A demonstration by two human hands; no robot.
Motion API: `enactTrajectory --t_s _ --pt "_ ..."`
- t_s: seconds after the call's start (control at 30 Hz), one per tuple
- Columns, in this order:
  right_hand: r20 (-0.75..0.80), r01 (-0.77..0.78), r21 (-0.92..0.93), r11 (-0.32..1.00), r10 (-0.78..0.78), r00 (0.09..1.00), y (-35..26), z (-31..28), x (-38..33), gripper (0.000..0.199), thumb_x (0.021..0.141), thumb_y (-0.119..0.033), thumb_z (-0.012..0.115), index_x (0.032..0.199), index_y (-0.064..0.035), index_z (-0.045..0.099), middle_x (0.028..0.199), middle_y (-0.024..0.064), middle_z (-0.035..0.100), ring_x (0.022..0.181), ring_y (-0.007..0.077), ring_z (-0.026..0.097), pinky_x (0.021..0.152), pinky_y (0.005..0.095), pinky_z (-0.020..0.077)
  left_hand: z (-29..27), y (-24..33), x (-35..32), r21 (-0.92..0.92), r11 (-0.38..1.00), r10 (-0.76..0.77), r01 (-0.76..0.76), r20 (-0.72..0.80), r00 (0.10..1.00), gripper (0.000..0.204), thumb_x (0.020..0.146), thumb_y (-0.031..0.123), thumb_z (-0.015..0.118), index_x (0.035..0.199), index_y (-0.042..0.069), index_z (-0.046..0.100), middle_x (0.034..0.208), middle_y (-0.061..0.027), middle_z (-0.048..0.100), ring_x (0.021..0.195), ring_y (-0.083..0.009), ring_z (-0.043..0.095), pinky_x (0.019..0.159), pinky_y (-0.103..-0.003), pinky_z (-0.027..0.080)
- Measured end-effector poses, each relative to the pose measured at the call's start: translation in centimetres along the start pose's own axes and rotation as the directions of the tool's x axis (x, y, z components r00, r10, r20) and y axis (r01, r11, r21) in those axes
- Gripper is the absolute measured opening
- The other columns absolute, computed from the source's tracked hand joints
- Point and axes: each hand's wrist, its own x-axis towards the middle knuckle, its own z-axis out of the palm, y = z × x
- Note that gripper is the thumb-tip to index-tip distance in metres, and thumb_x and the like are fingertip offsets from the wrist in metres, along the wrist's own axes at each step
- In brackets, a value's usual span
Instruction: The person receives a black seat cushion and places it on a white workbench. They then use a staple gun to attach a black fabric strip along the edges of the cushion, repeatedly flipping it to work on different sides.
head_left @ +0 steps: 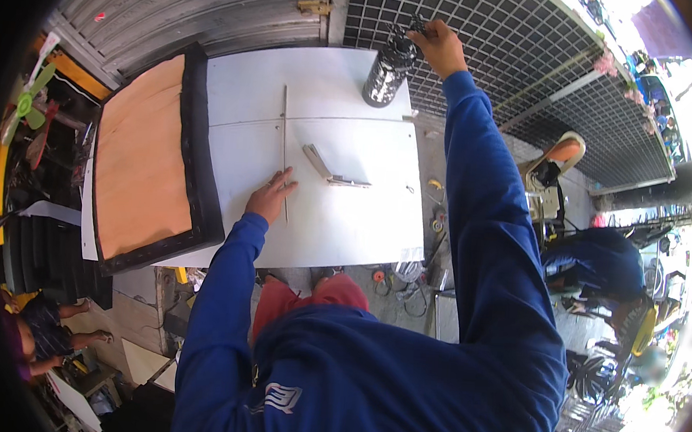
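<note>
My right hand (439, 47) reaches to the far side of the white table (345, 232). Its fingers are pinched at the top of a dark, shiny patterned bottle (389, 74) standing near the table's far right corner. What exactly they grip there, a cap or a loop, is too small to make out. Flat on the tabletop lies my left hand (270, 195), fingers stretched out beside and partly over a thin metal rod (285, 125). To the right of the rod rests an opened grey stapler-like tool (329, 167), its two arms spread in a V.
A tan board with a black padded border (147, 156) covers the table's left end. Behind the table stand a metal shutter (216, 10) and a wire grille (483, 42). A chair (559, 162) and a bent-over person (597, 259) are at right; another person (50, 332) is lower left.
</note>
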Motion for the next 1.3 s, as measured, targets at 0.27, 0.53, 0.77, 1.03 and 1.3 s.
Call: enactTrajectory --t_s 0.27,0.53,0.77,1.03,1.3 --pt "0.017 -0.112 -0.19 0.975 0.117 0.993 4.4 -2.0 -12.6 0.05 0.089 -0.046 0.073 0.114 -0.0035 0.063 0.111 0.0181 0.068 0.096 0.032 0.069 0.076 0.042 0.059 -1.8 1.8 -1.4 -0.266 0.96 -0.129 0.088 -0.142 0.981 0.071 0.086 -0.005 0.052 0.149 0.028 0.044 0.162 -0.0053 0.03 0.137 -0.0326 0.047 0.104 -0.043 0.05" --pt "0.527 0.379 -0.716 0.586 0.099 0.844 12.3 5.5 -32.5 0.035 0.093 -0.042 0.062 0.087 -0.0094 0.071 0.082 0.0098 0.069 0.08 0.0266 0.07 0.069 0.0428 0.0561 -3.1 4.4 -8.4 -0.493 0.866 -0.258 0.083 -0.298 0.919 0.058 0.086 -0.002 0.06 0.139 0.022 0.057 0.144 -0.0109 0.048 0.122 -0.0314 0.057 0.099 -0.039 0.052" --pt "0.396 -0.005 -0.705 0.709 0.399 0.827 8.5 -0.4 -25.8 0.021 0.09 -0.023 0.056 0.09 -0.0071 0.069 0.09 0.0207 0.071 0.084 0.0404 0.07 0.074 0.0513 0.0556 -7.3 4.7 -12.5 -0.586 0.81 -0.257 0.033 -0.303 0.918 0.046 0.09 0.001 0.06 0.133 0.016 0.062 0.136 -0.0125 0.054 0.114 -0.0317 0.062 0.096 -0.04 0.053" --pt "0.444 -0.388 0.353 0.851 0.213 0.87 -17.4 -2.9 -28.1 0.021 0.101 -0.023 0.055 0.105 -0.0026 0.059 0.108 0.0139 0.072 0.082 0.0184 0.07 0.075 0.0325 0.0569 -13.1 -6.5 -17.5 -0.405 0.913 -0.271 -0.044 -0.686 0.675 0.03 0.087 0.003 0.062 0.117 0.007 0.066 0.106 -0.0124 0.068 0.099 -0.0319 0.064 0.085 -0.042 0.051" --pt "0.434 -0.624 0.763 0.17 0.58 0.689 -36.4 18.0 -44.7 0.01 0.09 0.002 0.065 0.089 -0.0026 0.057 0.102 0.0196 0.07 0.088 0.0253 0.071 0.082 0.036 0.059 -14.5 -11.7 -21.4 -0.913 0.4 -0.144 -0.085 -0.154 0.977 0.034 0.092 0.021 0.069 0.122 0.006 0.064 0.095 -0.0084 0.073 0.09 -0.0203 0.068 0.084 -0.034 0.052"
